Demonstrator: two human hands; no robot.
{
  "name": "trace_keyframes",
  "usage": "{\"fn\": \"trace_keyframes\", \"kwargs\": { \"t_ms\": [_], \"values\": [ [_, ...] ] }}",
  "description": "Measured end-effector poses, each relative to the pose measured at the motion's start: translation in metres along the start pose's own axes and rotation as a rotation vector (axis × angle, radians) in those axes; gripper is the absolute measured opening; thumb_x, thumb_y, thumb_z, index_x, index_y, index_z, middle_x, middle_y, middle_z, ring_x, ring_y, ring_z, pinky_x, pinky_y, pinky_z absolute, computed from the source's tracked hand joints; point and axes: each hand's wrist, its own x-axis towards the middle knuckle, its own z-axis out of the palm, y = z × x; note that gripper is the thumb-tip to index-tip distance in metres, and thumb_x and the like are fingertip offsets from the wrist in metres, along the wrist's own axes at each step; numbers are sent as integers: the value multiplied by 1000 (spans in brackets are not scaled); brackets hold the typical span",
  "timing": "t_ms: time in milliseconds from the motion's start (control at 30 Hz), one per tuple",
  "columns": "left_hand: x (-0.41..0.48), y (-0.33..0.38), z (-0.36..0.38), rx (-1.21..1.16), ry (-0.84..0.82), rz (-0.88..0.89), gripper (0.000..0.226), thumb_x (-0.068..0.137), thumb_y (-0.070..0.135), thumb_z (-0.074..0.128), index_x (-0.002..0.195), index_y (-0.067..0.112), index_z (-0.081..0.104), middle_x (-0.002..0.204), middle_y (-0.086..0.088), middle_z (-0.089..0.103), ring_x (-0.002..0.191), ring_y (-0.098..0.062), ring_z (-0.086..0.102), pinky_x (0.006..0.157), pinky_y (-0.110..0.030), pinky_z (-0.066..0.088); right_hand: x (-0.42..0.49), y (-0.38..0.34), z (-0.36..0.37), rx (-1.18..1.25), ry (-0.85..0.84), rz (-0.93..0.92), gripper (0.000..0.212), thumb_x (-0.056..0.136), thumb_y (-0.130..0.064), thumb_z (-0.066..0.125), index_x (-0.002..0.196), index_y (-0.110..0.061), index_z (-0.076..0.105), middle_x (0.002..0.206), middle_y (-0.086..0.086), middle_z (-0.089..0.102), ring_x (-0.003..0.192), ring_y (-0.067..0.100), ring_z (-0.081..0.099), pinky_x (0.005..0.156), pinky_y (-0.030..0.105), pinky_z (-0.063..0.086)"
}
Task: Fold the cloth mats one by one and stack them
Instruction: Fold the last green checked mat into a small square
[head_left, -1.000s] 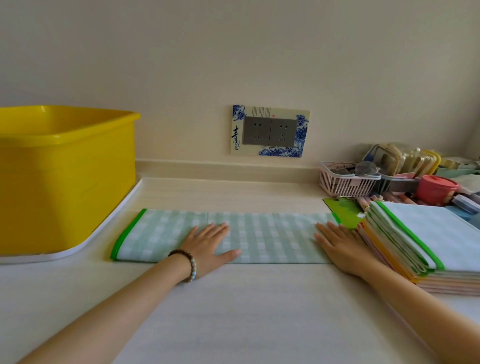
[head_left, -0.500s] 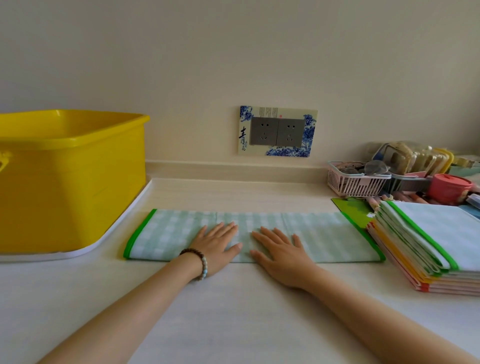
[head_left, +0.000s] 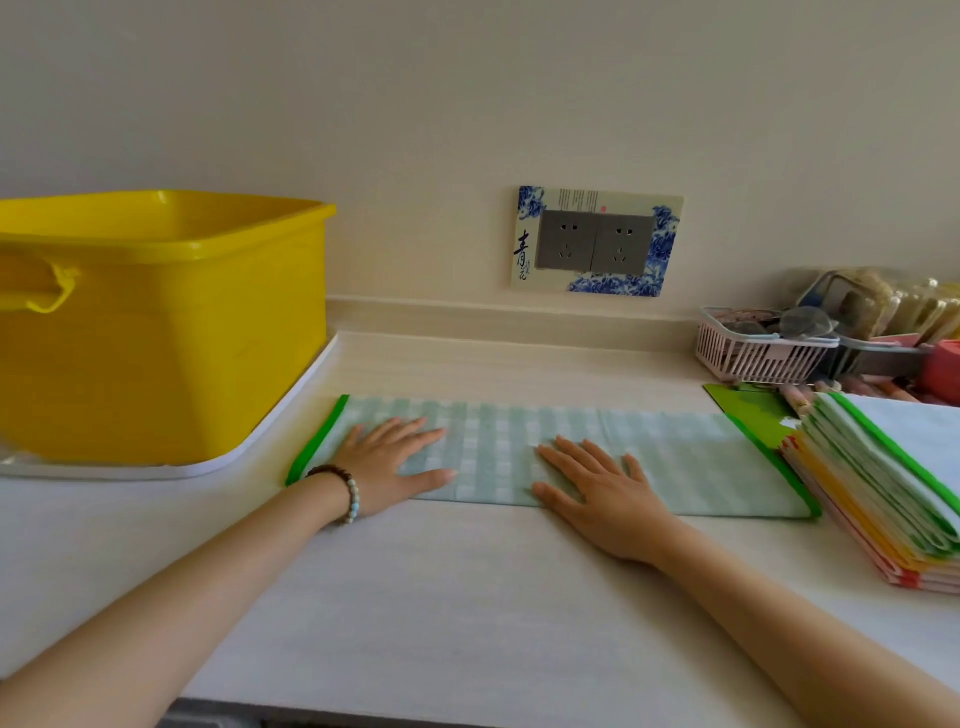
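Observation:
A pale green checked cloth mat (head_left: 691, 457) with bright green end trim lies on the countertop as a long narrow strip. My left hand (head_left: 395, 462) rests flat on its left part, fingers straight, a bead bracelet on the wrist. Near the strip's middle, my right hand (head_left: 597, 483) presses flat on the cloth with fingers spread. At the right edge sits a stack of folded mats (head_left: 883, 483) with green, yellow and pink edges, touching the strip's right end.
A big yellow plastic tub (head_left: 156, 332) stands on a white tray at the left. A pink basket (head_left: 753, 353) and assorted containers crowd the back right. A green card (head_left: 748, 405) lies behind the stack. A wall socket plate (head_left: 597, 241) is on the wall.
My right hand slid left along the mat from its right end to the middle. My left hand shifted slightly left toward the strip's left end.

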Motion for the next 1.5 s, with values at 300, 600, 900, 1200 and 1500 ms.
{"fn": "trace_keyframes", "kwargs": {
  "t_ms": [300,600,900,1200,1500],
  "values": [
    [3,-10,-19,-31,46,-23,74,82,72,33,140,27,37,148,5,34,136,-14,30,113,-31,23,1,0,-1,14,-14,3,59,93,-62,26,147,-43,12,158,-16,4,146,9,-2,118,45,-2],
    [44,41,3,4,-15,235,50,99,44,24,147,30,22,157,7,14,145,-13,8,117,-34,8,-8,-9,-3,209,68,-177,45,97,-45,39,141,-37,37,153,-11,26,141,8,23,117,29,15],
    [24,49,-2,103,1,130,56,95,54,30,146,34,21,154,7,22,141,-17,18,116,-31,13,-20,2,-2,168,-56,-213,41,98,-48,22,138,-48,35,153,-22,21,142,-3,10,117,30,4],
    [-10,66,-4,-35,-34,212,59,92,57,36,143,29,33,137,6,34,130,-12,32,110,-27,24,-11,50,-15,100,5,16,47,99,-47,14,142,-42,32,155,-14,20,145,8,10,118,36,1],
    [-5,73,11,29,-19,271,63,93,57,31,149,31,16,156,11,14,142,-11,11,117,-28,8,9,72,-15,126,29,4,46,100,-46,20,144,-37,31,155,-9,23,145,12,15,117,36,7]
  ]
}}
